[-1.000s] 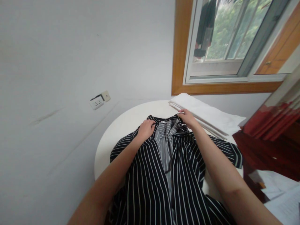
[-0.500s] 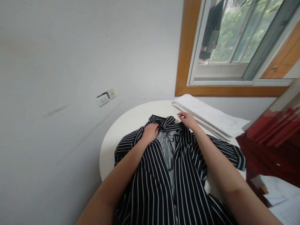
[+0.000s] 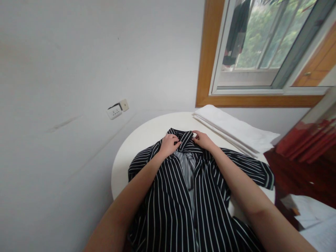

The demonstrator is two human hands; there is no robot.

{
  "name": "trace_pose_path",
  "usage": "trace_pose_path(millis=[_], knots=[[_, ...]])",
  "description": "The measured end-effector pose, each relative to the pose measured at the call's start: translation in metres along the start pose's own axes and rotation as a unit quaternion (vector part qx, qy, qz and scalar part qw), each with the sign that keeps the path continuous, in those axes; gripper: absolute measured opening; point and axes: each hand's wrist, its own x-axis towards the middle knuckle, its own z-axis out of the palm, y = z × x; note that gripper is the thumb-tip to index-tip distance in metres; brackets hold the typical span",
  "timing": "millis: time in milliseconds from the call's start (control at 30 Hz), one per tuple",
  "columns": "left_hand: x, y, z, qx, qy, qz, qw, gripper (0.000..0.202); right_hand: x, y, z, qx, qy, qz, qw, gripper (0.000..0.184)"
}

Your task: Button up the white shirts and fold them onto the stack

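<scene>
A black shirt with white stripes (image 3: 168, 206) lies front-up on a round white table (image 3: 139, 140), its collar (image 3: 185, 137) at the far end. My left hand (image 3: 169, 144) is closed on the left side of the collar. My right hand (image 3: 202, 140) pinches the right side of the collar, its fingers curled onto the fabric. Both forearms lie along the shirt's front panels, which gape to show the grey lining between them.
A stack of folded white cloth (image 3: 236, 131) lies on the table's far right, beyond my right hand. A wall socket (image 3: 115, 110) sits on the white wall to the left. A wood-framed window (image 3: 257, 52) is behind. Red and dark fabric (image 3: 304, 154) is at right.
My right hand has moved left from near the white cloth onto the collar. The collar, spread open a second ago, is now folded over and gathered between both hands.
</scene>
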Motion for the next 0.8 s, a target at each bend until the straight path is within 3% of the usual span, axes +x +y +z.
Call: trace_pose_path(millis=[100,200,300,367,533,633,800], knots=[[0.023,-0.001,-0.003,0.031,-0.022,0.012,0.999,0.020,-0.006,0.002,-0.021,-0.012,0.005,0.003,1.000,0.036],[0.056,0.000,-0.001,-0.006,-0.042,0.031,0.999,0.022,-0.018,0.009,-0.047,-0.040,-0.021,-0.015,0.999,0.030],[0.083,0.002,0.015,-0.084,-0.081,0.020,0.993,0.025,-0.035,0.022,-0.066,-0.056,-0.058,-0.034,0.996,0.032],[0.091,0.002,0.031,-0.104,-0.102,0.010,0.989,0.027,-0.047,0.033,-0.072,-0.074,-0.064,-0.011,0.995,0.035],[0.086,-0.008,0.060,-0.116,-0.122,-0.007,0.986,0.032,-0.071,0.056,-0.061,-0.183,-0.059,0.031,0.981,0.040],[0.079,-0.012,0.065,-0.112,-0.102,-0.017,0.988,0.034,-0.078,0.065,-0.050,-0.238,-0.031,0.052,0.969,0.035],[0.075,-0.015,0.065,-0.092,-0.072,-0.029,0.993,0.033,-0.080,0.072,-0.046,-0.220,-0.040,0.042,0.974,0.022]])
